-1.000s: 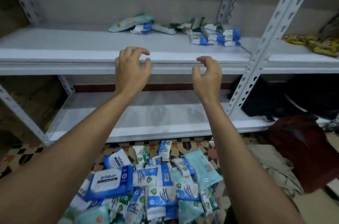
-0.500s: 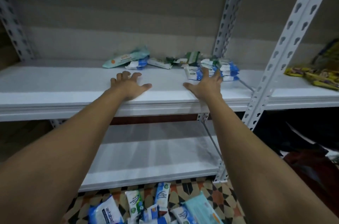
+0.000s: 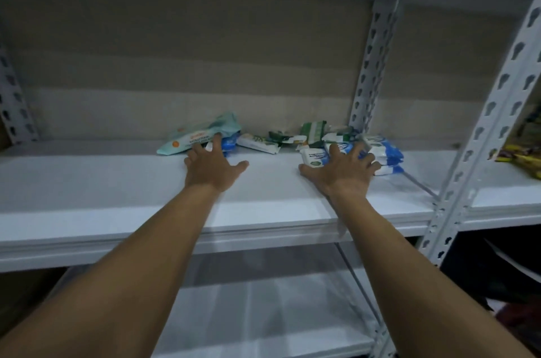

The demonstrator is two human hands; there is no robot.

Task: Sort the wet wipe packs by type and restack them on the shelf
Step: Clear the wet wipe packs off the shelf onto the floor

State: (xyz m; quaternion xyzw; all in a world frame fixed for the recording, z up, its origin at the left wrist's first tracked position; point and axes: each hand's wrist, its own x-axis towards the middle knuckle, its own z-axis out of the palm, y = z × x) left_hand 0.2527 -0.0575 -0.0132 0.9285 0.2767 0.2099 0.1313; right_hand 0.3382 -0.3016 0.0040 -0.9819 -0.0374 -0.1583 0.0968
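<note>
Both my arms stretch over the white shelf (image 3: 117, 193). My left hand (image 3: 212, 167) is spread flat, its fingertips touching a large teal wipe pack (image 3: 190, 139) and a small blue pack (image 3: 229, 143) behind it. My right hand (image 3: 342, 171) lies spread with fingers over a stack of blue-and-white wipe packs (image 3: 386, 152) and one white pack (image 3: 313, 157) by the thumb side. Between the two groups lie a white flat pack (image 3: 257, 143) and dark green packs (image 3: 313, 132) near the back wall. Neither hand grips anything.
A perforated grey upright (image 3: 371, 64) stands just behind the right stack, another (image 3: 480, 135) at the front right. Yellow packets (image 3: 524, 155) sit on the neighbouring shelf bay. A lower white shelf (image 3: 263, 308) shows beneath.
The view rose and moved closer; the floor pile has dropped out of sight. Both hands reached deeper across the shelf, from near the front edge onto the packs at the back.
</note>
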